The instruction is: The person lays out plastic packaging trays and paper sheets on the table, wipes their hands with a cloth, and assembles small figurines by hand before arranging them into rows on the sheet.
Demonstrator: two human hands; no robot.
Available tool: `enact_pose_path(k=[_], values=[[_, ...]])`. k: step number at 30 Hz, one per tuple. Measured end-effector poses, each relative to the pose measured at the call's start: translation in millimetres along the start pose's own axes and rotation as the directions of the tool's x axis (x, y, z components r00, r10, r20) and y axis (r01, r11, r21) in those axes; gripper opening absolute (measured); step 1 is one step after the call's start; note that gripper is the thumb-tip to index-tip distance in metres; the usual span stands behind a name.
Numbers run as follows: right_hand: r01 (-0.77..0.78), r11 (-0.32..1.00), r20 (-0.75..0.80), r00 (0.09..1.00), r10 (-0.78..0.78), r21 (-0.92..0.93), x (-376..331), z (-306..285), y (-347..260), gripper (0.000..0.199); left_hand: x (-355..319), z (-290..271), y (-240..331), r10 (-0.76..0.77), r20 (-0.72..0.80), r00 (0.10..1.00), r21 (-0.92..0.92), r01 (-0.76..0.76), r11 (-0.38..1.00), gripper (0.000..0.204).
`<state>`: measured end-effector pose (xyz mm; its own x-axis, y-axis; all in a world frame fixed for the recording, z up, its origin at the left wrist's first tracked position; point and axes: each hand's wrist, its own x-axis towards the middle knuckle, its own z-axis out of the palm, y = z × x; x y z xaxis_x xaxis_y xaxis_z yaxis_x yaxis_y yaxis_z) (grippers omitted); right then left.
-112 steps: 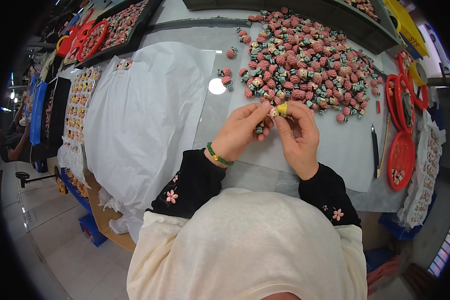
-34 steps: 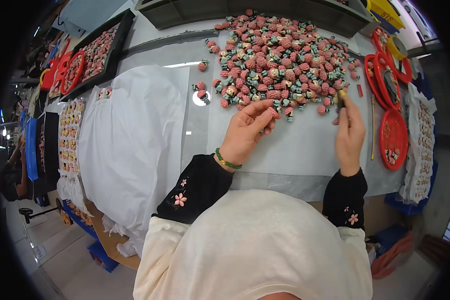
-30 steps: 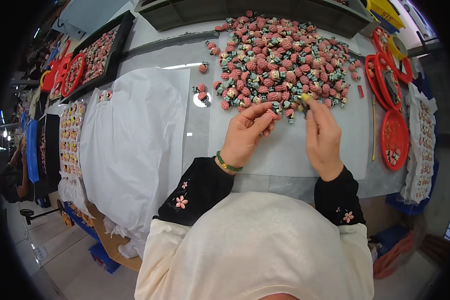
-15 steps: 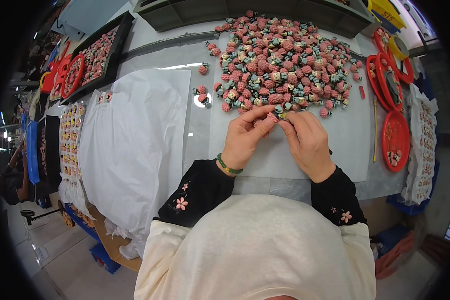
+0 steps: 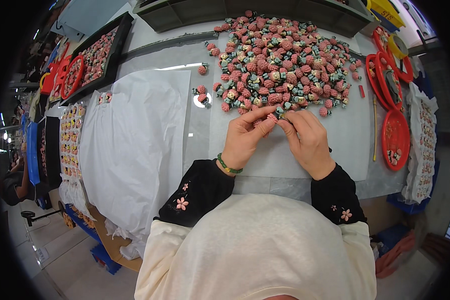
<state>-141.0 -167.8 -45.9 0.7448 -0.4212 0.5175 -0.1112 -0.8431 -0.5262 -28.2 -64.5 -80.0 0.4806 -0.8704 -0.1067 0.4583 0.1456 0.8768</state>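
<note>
Two hands meet over one small pink piece at the near edge of a big heap.

The left hand (image 5: 245, 137) and right hand (image 5: 307, 140) pinch the small pink piece (image 5: 272, 118) between closed fingers (image 5: 265, 125), thumbs and forefingers pressed around it, just beside the heap of pink and grey pieces (image 5: 280, 65) on the counter (image 5: 335, 150). A green bracelet (image 5: 229, 166) circles the left wrist. White sheets (image 5: 135, 150) lie to the left, red round trays (image 5: 396, 135) to the right.
</note>
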Motion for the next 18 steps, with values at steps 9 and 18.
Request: enact_pose_path(k=[9,18], values=[[-0.006,0.999,-0.002,1.0,0.007,0.038,-1.2,1.0,0.7,0.013,0.7,0.2,-0.5,-0.014,-0.006,1.0,-0.005,0.014,1.0,0.029],[-0.05,0.995,0.012,0.999,0.049,0.084,-1.9,2.0,-0.7,0.014,0.1,-0.9,-1.4,-0.01,-0.007,1.0,-0.028,0.01,1.0,0.029]])
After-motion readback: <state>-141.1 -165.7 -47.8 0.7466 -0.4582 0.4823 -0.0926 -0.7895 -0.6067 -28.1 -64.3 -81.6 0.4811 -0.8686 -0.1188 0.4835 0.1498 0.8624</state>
